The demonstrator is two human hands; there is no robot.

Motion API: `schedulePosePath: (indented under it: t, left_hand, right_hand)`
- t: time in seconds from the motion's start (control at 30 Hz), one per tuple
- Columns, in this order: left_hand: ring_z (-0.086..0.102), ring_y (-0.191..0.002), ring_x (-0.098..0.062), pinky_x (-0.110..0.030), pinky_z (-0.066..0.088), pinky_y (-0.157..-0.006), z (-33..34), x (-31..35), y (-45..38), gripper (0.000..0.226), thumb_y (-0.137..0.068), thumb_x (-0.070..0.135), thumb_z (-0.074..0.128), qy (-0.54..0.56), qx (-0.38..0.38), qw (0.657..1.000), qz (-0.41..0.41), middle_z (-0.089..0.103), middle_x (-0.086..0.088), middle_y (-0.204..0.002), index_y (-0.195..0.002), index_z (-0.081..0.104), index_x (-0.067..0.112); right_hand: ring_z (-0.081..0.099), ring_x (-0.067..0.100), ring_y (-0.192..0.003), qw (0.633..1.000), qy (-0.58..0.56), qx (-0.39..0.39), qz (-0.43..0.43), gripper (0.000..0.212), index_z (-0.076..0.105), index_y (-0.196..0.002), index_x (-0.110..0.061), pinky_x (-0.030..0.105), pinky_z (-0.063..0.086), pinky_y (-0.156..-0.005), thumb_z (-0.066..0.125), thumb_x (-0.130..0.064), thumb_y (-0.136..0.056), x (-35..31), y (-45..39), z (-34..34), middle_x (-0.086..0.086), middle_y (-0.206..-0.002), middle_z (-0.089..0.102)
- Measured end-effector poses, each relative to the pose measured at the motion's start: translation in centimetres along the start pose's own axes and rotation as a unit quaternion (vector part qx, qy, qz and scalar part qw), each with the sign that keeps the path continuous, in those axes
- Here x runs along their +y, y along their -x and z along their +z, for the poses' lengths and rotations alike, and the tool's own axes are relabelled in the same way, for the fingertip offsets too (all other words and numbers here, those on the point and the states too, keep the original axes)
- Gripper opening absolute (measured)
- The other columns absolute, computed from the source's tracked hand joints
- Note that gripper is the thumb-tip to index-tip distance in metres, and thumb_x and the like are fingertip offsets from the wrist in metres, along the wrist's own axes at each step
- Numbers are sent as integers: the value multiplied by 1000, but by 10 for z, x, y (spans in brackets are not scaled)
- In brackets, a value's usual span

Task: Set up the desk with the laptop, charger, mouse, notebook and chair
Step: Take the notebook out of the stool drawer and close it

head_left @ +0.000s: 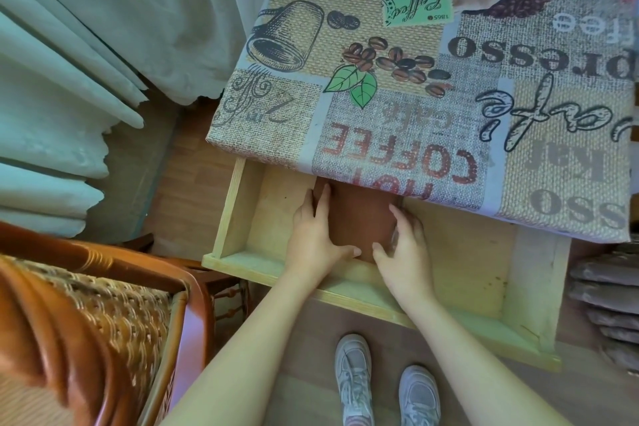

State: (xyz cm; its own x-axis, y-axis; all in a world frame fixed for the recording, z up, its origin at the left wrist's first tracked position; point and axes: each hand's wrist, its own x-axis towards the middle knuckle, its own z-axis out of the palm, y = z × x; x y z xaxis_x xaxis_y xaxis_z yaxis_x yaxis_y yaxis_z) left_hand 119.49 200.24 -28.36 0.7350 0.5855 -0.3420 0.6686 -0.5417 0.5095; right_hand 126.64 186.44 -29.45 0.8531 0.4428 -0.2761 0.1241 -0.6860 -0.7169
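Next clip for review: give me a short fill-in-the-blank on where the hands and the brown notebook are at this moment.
1. The brown notebook lies inside the open wooden ____.
2. The left hand and right hand both hold the ____.
3. The wicker chair stands to the person's ____.
4. The desk is covered by a cloth printed with a ____ theme.

Missing words: drawer; notebook; left; coffee

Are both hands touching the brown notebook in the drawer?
Touching. The head view shows the left hand gripping the brown notebook's left edge and near corner, and the right hand on its right edge, inside the open drawer.
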Motion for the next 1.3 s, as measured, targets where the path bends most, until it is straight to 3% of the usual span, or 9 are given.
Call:
schedulePosePath:
  t: [0.27,0.43,0.67,0.97,1.13,1.23,1.3]
  left_hand:
    - [29,-138,-29,-37,35,-106,-3,0,2,126,-51,43,90,-1,5,1000,-12,25,-11,-156,-151,18,16]
    - [38,-132,-27,-43,44,-101,-2,-1,3,120,-51,48,88,19,16,999,-25,38,-8,-148,-150,26,20]
    - [44,-127,-22,-42,45,-98,-3,-5,2,108,-58,46,85,80,24,995,-50,45,-3,-138,-148,28,26]
    - [58,-109,-15,-44,48,-95,-2,-16,-6,86,-70,37,79,200,29,969,-141,55,3,-125,-143,34,31]
    - [50,-121,-24,-41,42,-100,-2,-18,-8,71,-78,33,76,147,71,976,-145,50,-5,-131,-139,42,21]
    - [48,-121,-26,-37,40,-99,-2,-19,-10,65,-80,32,74,143,85,975,-149,52,-9,-130,-137,46,17]
    - [48,-121,-27,-36,40,-99,-2,-18,-10,64,-80,32,74,146,86,974,-152,51,-9,-130,-136,46,17]
  right_hand:
    - [60,31,-97,996,-7,-7,87,79,41,-138,-15,39,48,-90,79,-20,-69,2,-6,4,12,-119,48]
    - [53,29,-111,991,-52,-22,118,75,42,-137,-13,41,41,-102,77,-21,-71,5,-9,9,12,-122,46]
    - [57,21,-101,972,-162,19,168,53,48,-127,-17,41,47,-97,70,-22,-79,11,-13,12,11,-120,53]
    - [52,14,-75,948,-244,86,184,29,60,-116,-10,24,41,-72,59,-13,-87,-1,-14,5,6,-99,57]
    - [51,18,-57,888,-391,67,231,22,61,-104,-8,28,45,-50,43,-2,-93,-9,-7,1,5,-74,59]
    - [52,13,-53,914,-357,18,191,26,64,-107,-14,21,47,-47,50,0,-91,-9,-8,3,7,-74,64]
    - [57,14,-67,943,-292,34,153,26,67,-109,-13,22,49,-63,60,-3,-87,-4,-12,8,6,-88,64]
